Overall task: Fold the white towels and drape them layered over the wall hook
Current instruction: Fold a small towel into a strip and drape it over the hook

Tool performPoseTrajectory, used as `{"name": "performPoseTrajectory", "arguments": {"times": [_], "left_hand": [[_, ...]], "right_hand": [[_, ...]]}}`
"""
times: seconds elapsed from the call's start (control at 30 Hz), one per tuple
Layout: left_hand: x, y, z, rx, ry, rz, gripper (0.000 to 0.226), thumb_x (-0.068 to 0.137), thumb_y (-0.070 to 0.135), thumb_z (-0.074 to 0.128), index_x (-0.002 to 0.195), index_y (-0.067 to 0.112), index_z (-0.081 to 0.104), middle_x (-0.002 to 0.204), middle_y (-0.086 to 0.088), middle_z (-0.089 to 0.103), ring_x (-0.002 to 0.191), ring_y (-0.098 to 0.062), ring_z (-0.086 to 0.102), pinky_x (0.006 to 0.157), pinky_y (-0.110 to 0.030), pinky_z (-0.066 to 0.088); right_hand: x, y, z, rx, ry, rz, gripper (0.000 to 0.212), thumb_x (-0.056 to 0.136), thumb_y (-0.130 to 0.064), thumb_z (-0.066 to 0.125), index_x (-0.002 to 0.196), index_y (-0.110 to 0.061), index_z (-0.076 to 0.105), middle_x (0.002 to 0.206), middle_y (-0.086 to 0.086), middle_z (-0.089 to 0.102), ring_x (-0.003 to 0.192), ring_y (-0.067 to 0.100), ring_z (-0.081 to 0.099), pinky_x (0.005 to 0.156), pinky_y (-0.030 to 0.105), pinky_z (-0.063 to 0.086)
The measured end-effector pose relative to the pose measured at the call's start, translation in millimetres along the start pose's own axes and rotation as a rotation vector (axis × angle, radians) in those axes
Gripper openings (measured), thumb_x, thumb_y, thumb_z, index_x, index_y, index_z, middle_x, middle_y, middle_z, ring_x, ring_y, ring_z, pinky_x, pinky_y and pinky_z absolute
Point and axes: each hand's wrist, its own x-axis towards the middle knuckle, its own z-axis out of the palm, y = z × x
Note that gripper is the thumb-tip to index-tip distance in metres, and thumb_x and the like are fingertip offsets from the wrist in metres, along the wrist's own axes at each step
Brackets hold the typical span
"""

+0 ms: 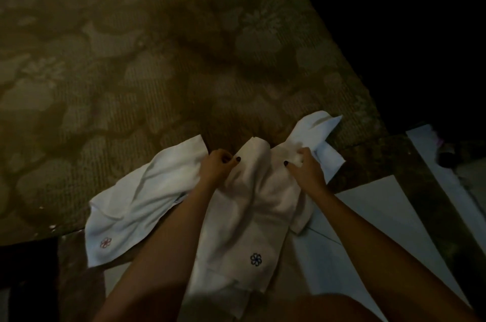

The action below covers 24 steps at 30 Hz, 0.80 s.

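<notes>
Left hand and right hand each pinch the soft, crumpled white towel over a ribbed floral bedcover.

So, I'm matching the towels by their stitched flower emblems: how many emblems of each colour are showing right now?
Red stitched flower emblem, on the white towel lying left: 1
Dark blue stitched flower emblem, on the white middle towel: 1
Total: 2
The white cloth at the far right shows no emblem.
</notes>
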Motion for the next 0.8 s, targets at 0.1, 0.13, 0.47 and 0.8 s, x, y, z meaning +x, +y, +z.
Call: {"name": "performPoseTrajectory", "arguments": {"times": [0.1, 0.13, 0.47, 0.8], "left_hand": [[-2, 2, 2, 0.171, -0.030, -0.014, 0.020, 0.093, 0.036, 0.062, 0.095, 0.017, 0.063, 0.105, -0.001, 0.048, 0.093, -0.022, 0.052, 0.085, -0.037, 0.048], [-3, 3, 1, 0.130, -0.028, -0.027, 0.019, 0.093, 0.034, 0.063, 0.095, 0.015, 0.063, 0.104, -0.003, 0.051, 0.092, -0.023, 0.053, 0.086, -0.038, 0.049], [-87, 79, -91, -0.560, 0.079, -0.178, 0.010, 0.094, 0.024, 0.062, 0.087, 0.017, 0.063, 0.085, -0.005, 0.062, 0.077, -0.017, 0.058, 0.068, -0.027, 0.047], [-241, 260, -228, -0.794, 0.060, -0.136, 0.045, 0.093, 0.010, 0.054, 0.137, 0.015, 0.050, 0.122, -0.009, 0.057, 0.096, -0.019, 0.058, 0.078, -0.029, 0.052]], "right_hand": [[-12, -10, 17, -0.012, 0.237, 0.046, 0.026, 0.105, -0.012, 0.039, 0.110, 0.007, 0.055, 0.107, 0.029, 0.056, 0.100, 0.031, 0.059, 0.086, 0.031, 0.052], [-18, -18, 9, 0.124, 0.087, 0.090, 0.032, 0.106, -0.010, 0.033, 0.100, 0.007, 0.060, 0.099, 0.027, 0.059, 0.092, 0.029, 0.061, 0.079, 0.027, 0.053], [-98, -84, -79, 0.335, 0.107, -0.037, 0.030, 0.099, -0.008, 0.055, 0.073, 0.007, 0.061, 0.080, 0.022, 0.061, 0.078, 0.026, 0.053, 0.073, 0.037, 0.045], [-259, -209, -284, 0.536, 0.258, 0.011, 0.024, 0.099, -0.019, 0.054, 0.083, -0.003, 0.060, 0.076, 0.009, 0.052, 0.066, 0.012, 0.047, 0.058, 0.023, 0.036]]}}
